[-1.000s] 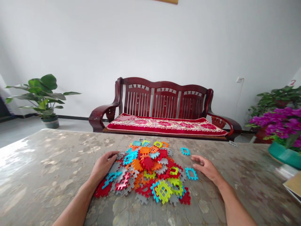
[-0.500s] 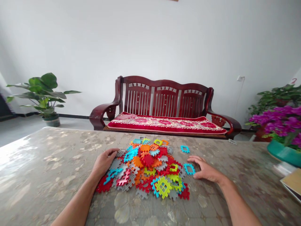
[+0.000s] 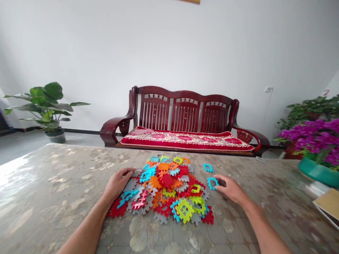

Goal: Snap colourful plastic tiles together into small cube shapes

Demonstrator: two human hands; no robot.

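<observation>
A heap of plastic interlocking tiles [image 3: 166, 180] in red, orange, grey, blue and lime lies on the table, their edges toothed and several with window cut-outs. My left hand [image 3: 118, 181] rests at the heap's left side, fingers loosely stretched toward grey tiles, holding nothing. On the right, my right hand [image 3: 231, 188] pinches a blue square-frame tile [image 3: 209, 183] at its right edge between thumb and fingers. Just beyond it a second blue frame tile [image 3: 208, 168] lies flat on the table, apart from the heap.
The table [image 3: 66, 190] has a shiny patterned cover. A lone grey tile [image 3: 260, 159] lies at the far right. Purple flowers in a teal pot [image 3: 317, 173] and a notebook [image 3: 328, 204] are at the right edge. Behind stands a wooden bench [image 3: 185, 109]; a potted plant [image 3: 54, 135] is left.
My right hand has closed its thumb and fingers on the nearer blue frame tile, which has shifted slightly up and turned. My left hand has hardly moved.
</observation>
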